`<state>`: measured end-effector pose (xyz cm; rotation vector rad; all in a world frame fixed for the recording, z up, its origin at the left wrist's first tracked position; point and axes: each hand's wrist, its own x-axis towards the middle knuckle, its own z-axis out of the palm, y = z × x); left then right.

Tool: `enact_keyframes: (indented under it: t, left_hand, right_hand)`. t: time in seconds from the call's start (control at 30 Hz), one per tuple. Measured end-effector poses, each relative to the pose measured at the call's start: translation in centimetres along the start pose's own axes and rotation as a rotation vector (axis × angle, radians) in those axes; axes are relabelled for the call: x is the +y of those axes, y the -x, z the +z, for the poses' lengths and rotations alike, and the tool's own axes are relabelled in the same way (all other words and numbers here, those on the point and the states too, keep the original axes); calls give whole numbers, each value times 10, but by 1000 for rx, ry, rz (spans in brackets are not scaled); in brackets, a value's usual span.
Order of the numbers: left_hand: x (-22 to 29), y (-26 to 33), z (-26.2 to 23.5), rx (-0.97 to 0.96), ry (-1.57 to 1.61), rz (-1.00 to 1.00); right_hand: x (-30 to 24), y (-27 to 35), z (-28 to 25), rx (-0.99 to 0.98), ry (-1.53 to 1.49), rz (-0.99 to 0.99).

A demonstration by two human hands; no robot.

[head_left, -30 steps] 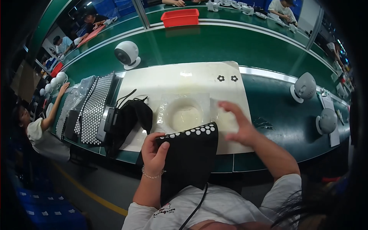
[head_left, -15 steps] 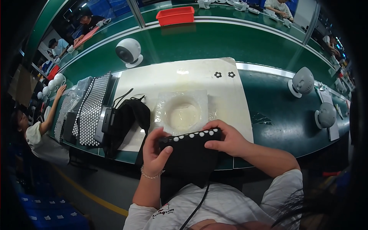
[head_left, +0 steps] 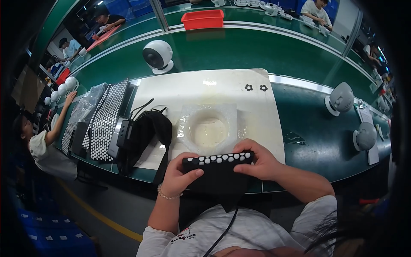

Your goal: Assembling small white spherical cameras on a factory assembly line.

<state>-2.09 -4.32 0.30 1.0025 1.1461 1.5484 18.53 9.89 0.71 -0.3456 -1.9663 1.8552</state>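
Between my two hands a black sheet with white round dots (head_left: 218, 182) is held up by its far edge, just in front of the table edge. That edge is curled over, so a band of white dots shows along the top while the plain black side faces me. My left hand (head_left: 179, 173) pinches its left end, thumb on the near side. At the right end, my right hand (head_left: 264, 163) grips it the same way. Just beyond my hands, a white foam block with a round hollow (head_left: 231, 112), wrapped in clear film, lies on a cream board (head_left: 257, 124).
Left of the board lie a stack of dotted sheets (head_left: 105, 122), a clear plastic bag (head_left: 87, 105) and a black strapped device (head_left: 145, 139). White rounded devices on stands (head_left: 158, 55) (head_left: 341, 97) (head_left: 365, 136) are around. A red bin (head_left: 202, 19) sits farther back. A co-worker's arm (head_left: 62, 115) reaches in at left.
The dotted sheet has tilted, so more rows of its white dots face me. My hands stay at both its ends. The view has shifted slightly.
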Motion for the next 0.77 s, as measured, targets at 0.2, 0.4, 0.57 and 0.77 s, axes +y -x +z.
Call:
enact_keyframes:
  t: [0.2, 0.4, 0.57, 0.77]
  left_hand:
    - [0, 20, -23, 244, 39, 177]
    - [3, 38, -36, 438, 94, -4]
    - [1, 31, -42, 149, -140, 78]
    - [0, 26, -48, 66, -239, 149]
  right_hand:
    - [2, -18, -17, 20, 60, -304]
    - [-35, -104, -20, 165, 573, -151]
    - [-2, -227, -23, -27, 983, -98]
    - [41, -286, -11, 2, 1334, 10]
